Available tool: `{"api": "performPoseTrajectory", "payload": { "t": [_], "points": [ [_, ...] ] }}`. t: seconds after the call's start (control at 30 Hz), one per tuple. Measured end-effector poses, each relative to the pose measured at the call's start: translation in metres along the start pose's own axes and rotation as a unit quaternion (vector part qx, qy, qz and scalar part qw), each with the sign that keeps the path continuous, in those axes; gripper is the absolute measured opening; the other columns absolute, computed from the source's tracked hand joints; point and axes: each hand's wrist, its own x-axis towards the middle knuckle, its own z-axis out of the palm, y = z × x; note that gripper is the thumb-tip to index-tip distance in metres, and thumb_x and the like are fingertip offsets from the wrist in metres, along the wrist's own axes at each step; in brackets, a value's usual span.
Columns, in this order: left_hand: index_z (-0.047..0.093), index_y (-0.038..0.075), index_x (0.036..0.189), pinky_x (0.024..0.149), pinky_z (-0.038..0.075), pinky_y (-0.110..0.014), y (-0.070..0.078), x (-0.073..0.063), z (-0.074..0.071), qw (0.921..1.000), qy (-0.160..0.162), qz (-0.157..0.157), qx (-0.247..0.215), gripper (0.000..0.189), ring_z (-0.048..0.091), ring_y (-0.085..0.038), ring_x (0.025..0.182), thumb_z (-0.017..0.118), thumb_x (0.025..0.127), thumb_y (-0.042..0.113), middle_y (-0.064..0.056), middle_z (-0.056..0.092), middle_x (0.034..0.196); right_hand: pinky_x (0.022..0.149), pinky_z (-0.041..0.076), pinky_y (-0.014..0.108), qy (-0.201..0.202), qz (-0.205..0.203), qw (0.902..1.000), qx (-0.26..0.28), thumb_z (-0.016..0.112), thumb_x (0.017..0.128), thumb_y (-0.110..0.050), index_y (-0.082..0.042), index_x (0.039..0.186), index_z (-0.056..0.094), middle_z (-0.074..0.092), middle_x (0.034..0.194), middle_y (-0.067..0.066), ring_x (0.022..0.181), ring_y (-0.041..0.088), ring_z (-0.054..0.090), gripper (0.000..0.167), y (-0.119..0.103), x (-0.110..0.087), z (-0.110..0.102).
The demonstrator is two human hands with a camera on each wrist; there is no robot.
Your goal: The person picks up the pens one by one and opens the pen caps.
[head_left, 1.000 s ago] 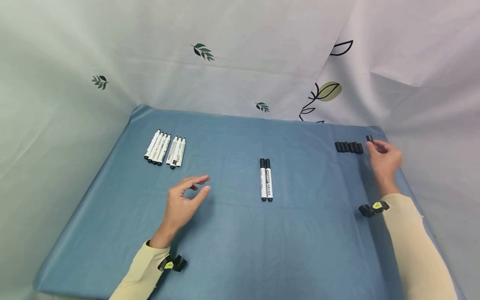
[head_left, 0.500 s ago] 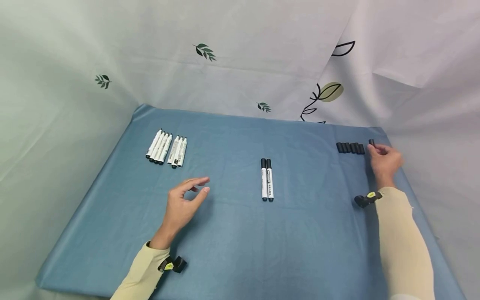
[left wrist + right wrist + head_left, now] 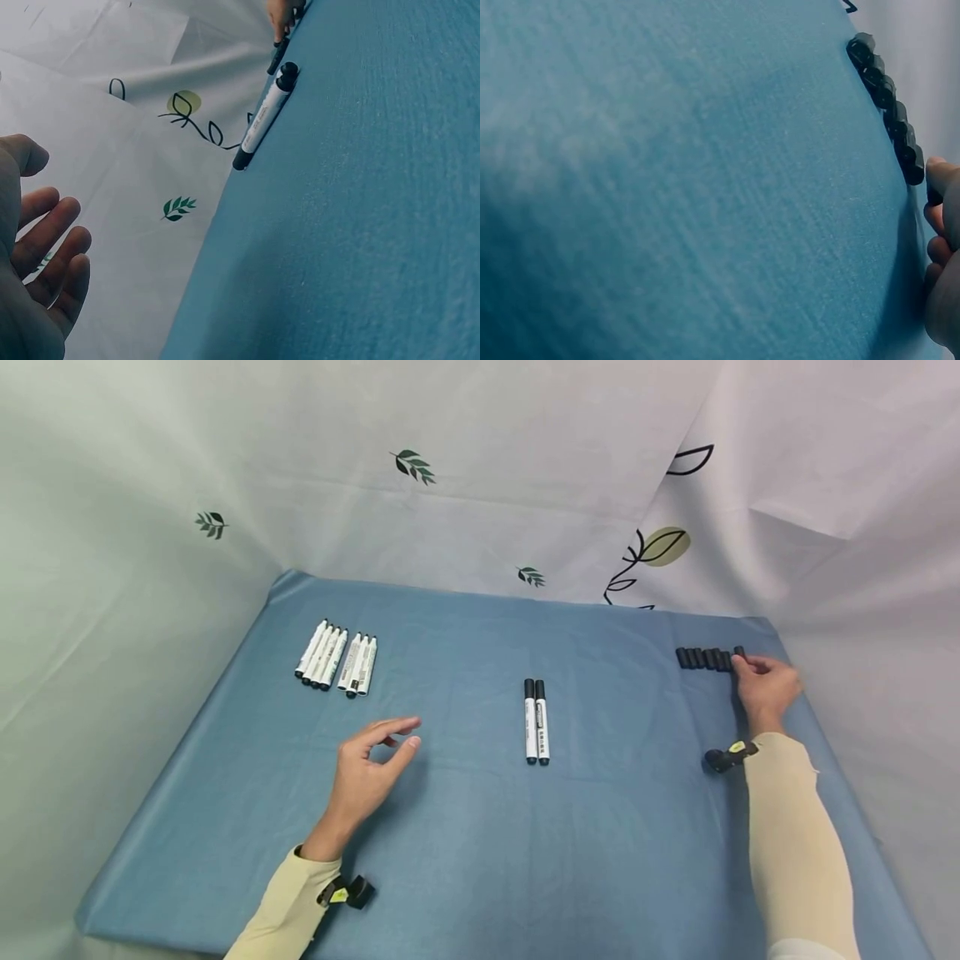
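Observation:
At the far right of the table my right hand pinches a black marker cap between thumb and fingers. The cap is at the right end of a row of several black caps; in the right wrist view the row runs up to the fingertips. My left hand hovers over the left middle of the table, fingers relaxed and holding nothing. Two capped white markers lie side by side at the centre, to the right of the left hand.
Several uncapped white markers lie in a group at the back left, with another few markers beside them. A blue cloth covers the table. A pale leaf-printed curtain stands behind and at both sides.
My right hand has come slightly down and left with the black cap, to the end of the cap row. The left hand has stayed in place.

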Motion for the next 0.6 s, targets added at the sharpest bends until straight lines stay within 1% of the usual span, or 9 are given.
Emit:
{"api": "performPoseTrajectory", "payload": {
  "t": [0.07,0.13,0.2,0.3,0.33,0.37,0.43,0.57,0.6],
  "points": [
    [0.077,0.008,0.117,0.083,0.048,-0.024,-0.0011,-0.0002,0.0002,1.0,0.001,0.003,0.002,0.03,0.066,-0.022,0.1,0.077,0.088,-0.001,-0.007,0.075,0.115,0.107,0.04,0.038,-0.002,-0.001,1.0,-0.004,0.062,0.098,-0.049,-0.005,0.132,0.069,0.05,0.075,-0.025,0.113,0.022,0.06,0.056,-0.0009,-0.0004,0.0007],
    [0.077,0.007,0.116,0.083,0.048,-0.023,-0.0021,-0.0007,0.0008,1.0,0.002,0.006,0.004,0.031,0.066,-0.024,0.1,0.078,0.087,-0.002,-0.008,0.075,0.114,0.111,0.037,0.042,-0.001,-0.004,1.0,-0.006,0.061,0.099,-0.048,-0.003,0.131,0.069,0.062,0.084,-0.012,0.124,0.031,0.057,0.055,-0.0006,-0.0007,0.0014],
    [0.077,0.006,0.116,0.083,0.048,-0.023,-0.002,-0.0012,0.0012,1.0,0.002,0.007,0.003,0.031,0.066,-0.026,0.1,0.079,0.086,-0.003,-0.009,0.075,0.114,0.112,0.037,0.044,0.007,-0.008,0.9999,-0.009,0.061,0.1,-0.046,-0.002,0.13,0.069,0.071,0.097,0.005,0.126,0.034,0.057,0.054,0.0005,-0.0006,0.0019],
    [0.077,0.007,0.116,0.083,0.048,-0.024,-0.0017,-0.0016,0.0009,1.0,0.003,0.005,0.001,0.031,0.066,-0.025,0.1,0.079,0.086,-0.002,-0.008,0.076,0.114,0.112,0.036,0.045,0.011,-0.012,0.9998,-0.014,0.06,0.1,-0.046,-0.001,0.129,0.069,0.07,0.114,0.018,0.125,0.036,0.057,0.055,0.0018,-0.0002,0.0027],
    [0.077,0.008,0.116,0.083,0.048,-0.024,-0.0014,-0.0017,0.0008,1.0,0.003,0.004,0.0,0.031,0.066,-0.025,0.1,0.079,0.086,-0.002,-0.008,0.076,0.114,0.112,0.036,0.045,0.011,-0.013,0.9997,-0.015,0.059,0.1,-0.046,-0.001,0.129,0.069,0.07,0.112,0.018,0.125,0.036,0.056,0.055,0.002,-0.0002,0.0028],
    [0.077,0.008,0.116,0.083,0.048,-0.024,-0.0011,-0.0019,0.0006,1.0,0.003,0.003,0.001,0.031,0.066,-0.024,0.101,0.079,0.087,-0.002,-0.007,0.076,0.114,0.112,0.035,0.045,0.011,-0.015,0.9997,-0.015,0.059,0.101,-0.046,0.0,0.129,0.069,0.069,0.115,0.021,0.124,0.037,0.056,0.055,0.0023,0.0,0.0029],
    [0.077,0.008,0.116,0.083,0.048,-0.025,-0.0014,-0.0021,0.0005,1.0,0.003,-0.001,0.004,0.031,0.066,-0.024,0.101,0.079,0.087,-0.001,-0.007,0.076,0.114,0.112,0.034,0.046,0.009,-0.017,0.9997,-0.017,0.059,0.101,-0.046,0.0,0.129,0.069,0.068,0.112,0.021,0.125,0.038,0.055,0.056,0.0025,-0.0001,0.0029],
    [0.077,0.009,0.116,0.083,0.049,-0.026,-0.0016,-0.0023,0.0006,0.9999,0.002,-0.008,0.008,0.03,0.066,-0.024,0.102,0.079,0.087,0.0,-0.007,0.075,0.115,0.111,0.036,0.047,-0.002,-0.015,0.9997,-0.02,0.057,0.101,-0.05,0.0,0.132,0.068,0.067,0.123,0.024,0.126,0.038,0.055,0.059,0.002,-0.002,0.0026],
    [0.077,0.009,0.116,0.084,0.049,-0.027,-0.0013,-0.0024,0.0006,0.9999,0.002,-0.01,0.008,0.03,0.066,-0.023,0.102,0.079,0.087,0.0,-0.007,0.075,0.115,0.111,0.037,0.046,-0.008,-0.012,0.9997,-0.02,0.056,0.1,-0.051,-0.001,0.133,0.067,0.066,0.122,0.022,0.126,0.036,0.054,0.061,0.0018,-0.0024,0.0021]
  ]
}}
